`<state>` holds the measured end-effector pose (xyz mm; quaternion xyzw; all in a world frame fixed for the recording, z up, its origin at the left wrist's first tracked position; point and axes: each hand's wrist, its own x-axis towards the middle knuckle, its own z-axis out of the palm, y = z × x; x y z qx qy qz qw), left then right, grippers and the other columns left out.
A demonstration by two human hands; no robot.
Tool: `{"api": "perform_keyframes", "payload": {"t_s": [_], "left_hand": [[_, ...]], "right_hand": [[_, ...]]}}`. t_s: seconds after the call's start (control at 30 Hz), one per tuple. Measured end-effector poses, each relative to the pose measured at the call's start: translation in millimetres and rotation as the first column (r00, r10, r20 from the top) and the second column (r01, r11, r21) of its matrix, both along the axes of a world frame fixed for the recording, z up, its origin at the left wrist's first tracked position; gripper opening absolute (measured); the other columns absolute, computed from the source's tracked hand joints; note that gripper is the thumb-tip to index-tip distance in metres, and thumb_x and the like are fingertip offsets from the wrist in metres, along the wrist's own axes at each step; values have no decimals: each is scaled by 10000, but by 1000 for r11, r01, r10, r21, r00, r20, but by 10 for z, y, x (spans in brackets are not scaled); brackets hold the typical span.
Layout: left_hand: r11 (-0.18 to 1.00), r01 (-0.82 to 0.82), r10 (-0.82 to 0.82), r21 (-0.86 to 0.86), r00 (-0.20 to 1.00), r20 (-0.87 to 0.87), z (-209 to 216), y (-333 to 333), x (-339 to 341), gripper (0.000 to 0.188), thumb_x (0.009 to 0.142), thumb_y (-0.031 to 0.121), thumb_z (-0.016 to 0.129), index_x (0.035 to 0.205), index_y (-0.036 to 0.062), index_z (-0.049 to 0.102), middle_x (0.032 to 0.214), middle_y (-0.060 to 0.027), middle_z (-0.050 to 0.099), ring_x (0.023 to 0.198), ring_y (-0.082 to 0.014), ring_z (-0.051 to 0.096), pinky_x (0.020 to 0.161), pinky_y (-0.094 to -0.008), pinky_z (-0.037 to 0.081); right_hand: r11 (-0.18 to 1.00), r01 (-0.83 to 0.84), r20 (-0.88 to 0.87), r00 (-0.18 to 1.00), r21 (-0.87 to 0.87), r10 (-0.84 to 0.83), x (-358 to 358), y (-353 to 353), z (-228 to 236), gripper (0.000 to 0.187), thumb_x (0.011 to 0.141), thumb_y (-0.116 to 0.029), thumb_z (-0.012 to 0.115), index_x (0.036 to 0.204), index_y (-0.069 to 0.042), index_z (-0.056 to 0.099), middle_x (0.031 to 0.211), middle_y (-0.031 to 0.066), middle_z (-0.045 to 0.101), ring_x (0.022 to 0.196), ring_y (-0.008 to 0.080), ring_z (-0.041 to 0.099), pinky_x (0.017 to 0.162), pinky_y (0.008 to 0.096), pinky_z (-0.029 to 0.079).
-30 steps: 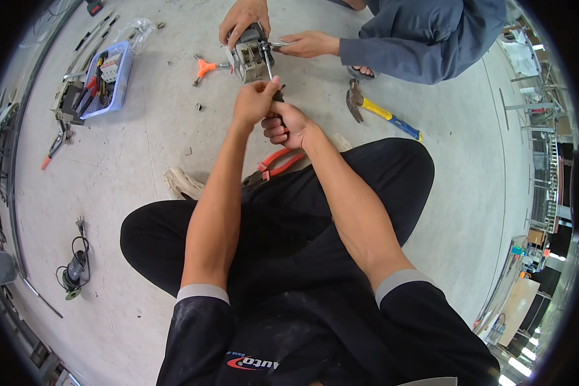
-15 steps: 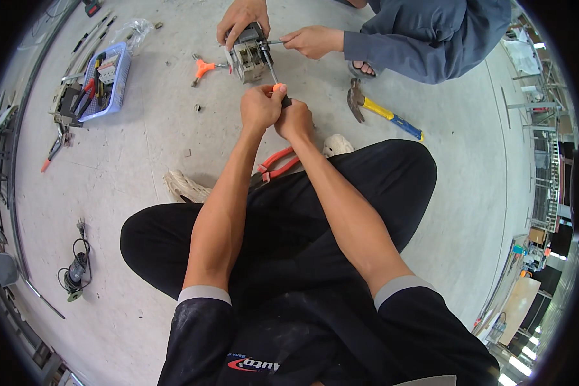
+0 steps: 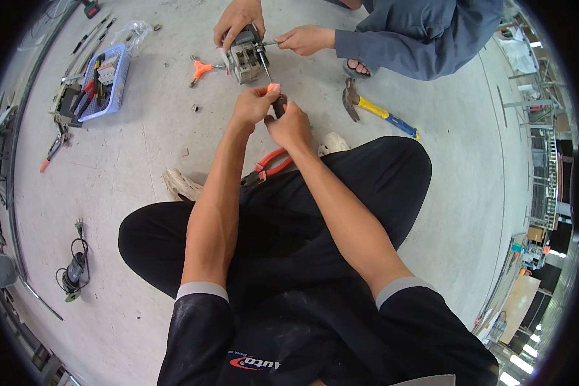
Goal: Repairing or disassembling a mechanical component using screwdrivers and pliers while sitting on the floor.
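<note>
My left hand (image 3: 252,107) is closed with thumb and fingers around the orange front of a screwdriver (image 3: 279,107). Its black handle shows between my hands, and my right hand (image 3: 291,125) grips the rear end. The thin metal shaft points away from me to the side of a grey boxy electrical unit (image 3: 243,59); whether the tip sits in a screw I cannot tell. A co-worker's hand (image 3: 238,22) holds that unit down from above. The co-worker's other hand (image 3: 305,40) holds a thin metal tool against the unit's right side.
An orange three-armed wrench (image 3: 202,68) lies left of the unit. A claw hammer (image 3: 374,109) rests at right. Red-handled pliers (image 3: 270,165) lie by my legs. At left are a blue basket (image 3: 117,96) of tools and a corded power tool (image 3: 75,269).
My hands have shifted slightly left on the handle. My right hand's fingers have loosened and turned, so more of the black handle shows. The co-worker's hands keep their hold on the unit.
</note>
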<state>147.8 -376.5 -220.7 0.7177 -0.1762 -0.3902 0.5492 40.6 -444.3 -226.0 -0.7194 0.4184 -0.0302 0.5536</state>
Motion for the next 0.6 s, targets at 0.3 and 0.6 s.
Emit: {"api": "perform_keyframes", "payload": {"t_s": [0.3, 0.6], "left_hand": [[966, -106, 69, -237, 985, -161, -66, -13, 19, 452, 1011, 406, 642, 1055, -29, 757, 938, -59, 761, 758, -112, 640, 741, -299, 532], [980, -181, 192, -83, 969, 154, -440, -83, -96, 492, 950, 415, 696, 1062, -62, 744, 883, -126, 766, 795, -145, 674, 761, -355, 554]], "right_hand": [[557, -173, 146, 985, 812, 94, 127, -362, -89, 249, 935, -288, 615, 784, -95, 572, 598, -25, 521, 464, 129, 463, 396, 319, 316], [677, 160, 95, 987, -718, -133, 73, 96, -239, 287, 961, -308, 568, 709, -198, 486, 563, -61, 396, 435, 89, 326, 396, 271, 249]]}}
